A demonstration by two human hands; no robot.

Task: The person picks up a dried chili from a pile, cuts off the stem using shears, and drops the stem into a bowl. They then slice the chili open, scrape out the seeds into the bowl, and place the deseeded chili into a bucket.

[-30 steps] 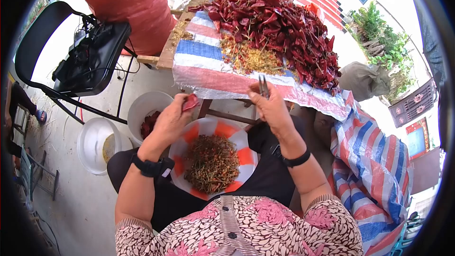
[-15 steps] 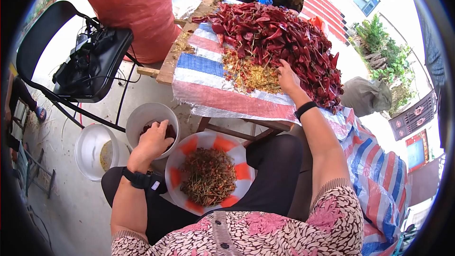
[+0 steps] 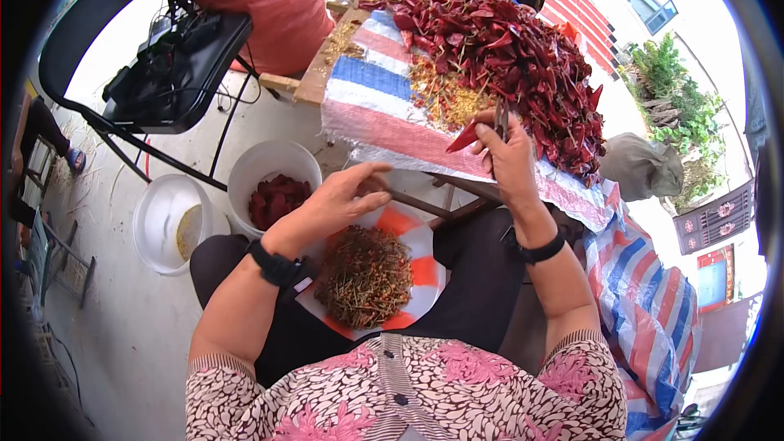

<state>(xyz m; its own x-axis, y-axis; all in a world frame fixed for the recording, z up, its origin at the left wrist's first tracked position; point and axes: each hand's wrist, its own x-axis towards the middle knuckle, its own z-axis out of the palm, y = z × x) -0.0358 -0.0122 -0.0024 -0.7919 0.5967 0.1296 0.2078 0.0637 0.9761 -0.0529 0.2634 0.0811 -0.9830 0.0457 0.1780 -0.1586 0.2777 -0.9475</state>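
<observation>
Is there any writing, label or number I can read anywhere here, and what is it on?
No text here can be read.
Red panel at the right edge: too blurred to read.
Watch on the left wrist: no face shows.
Scissors in the right hand: no mark visible.
</observation>
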